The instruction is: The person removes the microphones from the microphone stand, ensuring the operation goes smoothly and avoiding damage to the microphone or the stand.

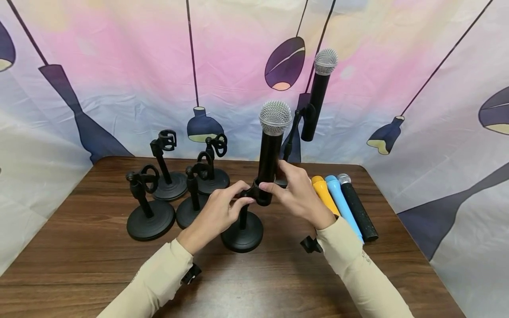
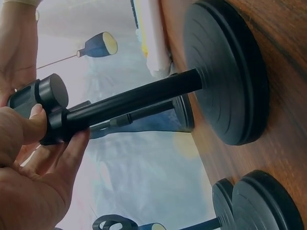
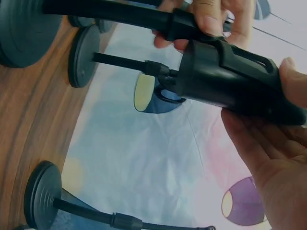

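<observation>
A black microphone with a silver mesh head stands nearly upright in the clip of a black desk stand. My left hand pinches the top of that stand beside the clip, thumb and fingers around the joint in the left wrist view. My right hand holds the microphone's lower body, thumb on the near side and fingers behind. In the right wrist view the clip wraps the handle close to its bottom end. The stand's round base is on the wooden table.
Several black stands with ring clips are grouped at the left. Behind my right hand, another stand holds a tilted black microphone. A yellow microphone, a blue one and a black one lie side by side at the right.
</observation>
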Demonstrator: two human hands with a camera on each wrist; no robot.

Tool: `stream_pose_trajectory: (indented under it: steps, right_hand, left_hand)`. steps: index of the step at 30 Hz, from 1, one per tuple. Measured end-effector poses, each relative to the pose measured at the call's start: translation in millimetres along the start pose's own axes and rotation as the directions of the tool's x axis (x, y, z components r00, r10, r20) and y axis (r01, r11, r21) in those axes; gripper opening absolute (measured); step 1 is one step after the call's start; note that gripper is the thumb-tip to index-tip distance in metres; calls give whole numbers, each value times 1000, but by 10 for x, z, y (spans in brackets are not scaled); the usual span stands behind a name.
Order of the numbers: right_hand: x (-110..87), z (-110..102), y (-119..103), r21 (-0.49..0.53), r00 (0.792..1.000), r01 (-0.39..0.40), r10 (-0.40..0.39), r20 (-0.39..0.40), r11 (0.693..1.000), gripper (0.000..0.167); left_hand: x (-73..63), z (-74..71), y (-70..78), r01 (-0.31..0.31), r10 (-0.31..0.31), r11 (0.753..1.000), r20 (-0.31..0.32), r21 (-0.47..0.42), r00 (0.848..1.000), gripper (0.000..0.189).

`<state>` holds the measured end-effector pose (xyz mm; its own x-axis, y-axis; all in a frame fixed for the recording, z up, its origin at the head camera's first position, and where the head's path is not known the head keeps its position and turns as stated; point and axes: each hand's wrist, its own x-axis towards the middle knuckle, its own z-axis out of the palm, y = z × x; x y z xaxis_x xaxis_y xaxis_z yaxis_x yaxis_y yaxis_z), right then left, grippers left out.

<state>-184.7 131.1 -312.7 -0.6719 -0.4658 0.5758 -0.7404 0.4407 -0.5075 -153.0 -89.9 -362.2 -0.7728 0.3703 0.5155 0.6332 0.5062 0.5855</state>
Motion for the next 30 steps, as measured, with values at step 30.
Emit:
stream_pose_trajectory:
  steps: [30]
  right_hand:
    - [-24, 47, -72, -80, 999, -26, 23, -47, 996, 33]
  left_hand:
    - [5, -7, 12, 14, -14, 1000, 4, 6, 1000, 14]
